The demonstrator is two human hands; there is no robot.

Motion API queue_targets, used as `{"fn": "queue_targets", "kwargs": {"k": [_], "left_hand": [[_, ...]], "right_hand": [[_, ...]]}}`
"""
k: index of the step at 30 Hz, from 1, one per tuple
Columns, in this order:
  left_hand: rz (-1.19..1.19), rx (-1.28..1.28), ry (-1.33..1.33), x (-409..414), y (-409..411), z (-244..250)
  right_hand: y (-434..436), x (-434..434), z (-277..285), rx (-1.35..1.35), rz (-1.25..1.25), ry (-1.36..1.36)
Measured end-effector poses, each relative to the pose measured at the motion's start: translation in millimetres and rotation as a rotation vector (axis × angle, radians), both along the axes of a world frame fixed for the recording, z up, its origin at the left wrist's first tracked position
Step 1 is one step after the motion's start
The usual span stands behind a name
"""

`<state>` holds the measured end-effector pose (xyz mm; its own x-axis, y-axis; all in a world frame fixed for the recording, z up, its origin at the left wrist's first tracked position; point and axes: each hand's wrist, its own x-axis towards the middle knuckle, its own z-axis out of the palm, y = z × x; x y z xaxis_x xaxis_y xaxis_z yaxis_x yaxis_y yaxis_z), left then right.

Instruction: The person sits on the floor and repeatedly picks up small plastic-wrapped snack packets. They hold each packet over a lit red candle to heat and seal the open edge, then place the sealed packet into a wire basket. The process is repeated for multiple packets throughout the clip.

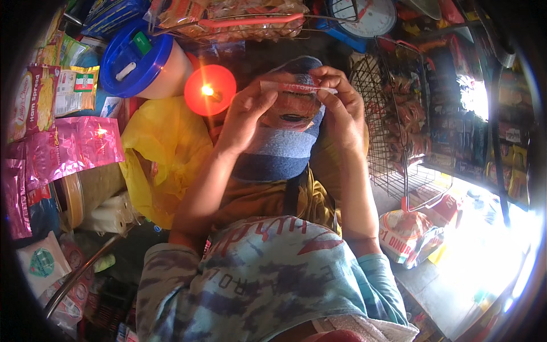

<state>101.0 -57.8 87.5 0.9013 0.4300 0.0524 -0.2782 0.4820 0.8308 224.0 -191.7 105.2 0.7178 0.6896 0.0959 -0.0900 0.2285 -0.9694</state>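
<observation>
A clear plastic packet (295, 113) with a red printed strip along its upper edge is stretched between my hands. My left hand (250, 113) grips its left end, thumb on top. At the other end, the fingertips of my right hand (339, 96) pinch the strip's whitish corner (328, 90). Something brownish shows through the plastic, but I cannot tell what. Just left of my left hand, a small flame (207, 89) burns in a round red plastic dish (222, 79). Banded blue fabric (277, 147) lies under the packet.
A yellow plastic bag (166, 137) and a blue-lidded tub (164, 79) are on the left. Wire baskets (256, 19) (384, 162) of packaged goods stand ahead and right. A dial scale (367, 17) is at the back. Pink sachets (77, 147) hang far left.
</observation>
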Motion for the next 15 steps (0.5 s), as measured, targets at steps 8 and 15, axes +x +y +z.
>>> {"fn": "queue_targets", "kwargs": {"k": [8,15], "left_hand": [[0.390,-0.321,0.142,-40,-9,-24],[0.725,-0.506,0.225,-91,20,-57]], "right_hand": [[43,-59,-33,0.035,0.026,0.416],[104,-97,-64,-0.145,0.131,0.653]]}}
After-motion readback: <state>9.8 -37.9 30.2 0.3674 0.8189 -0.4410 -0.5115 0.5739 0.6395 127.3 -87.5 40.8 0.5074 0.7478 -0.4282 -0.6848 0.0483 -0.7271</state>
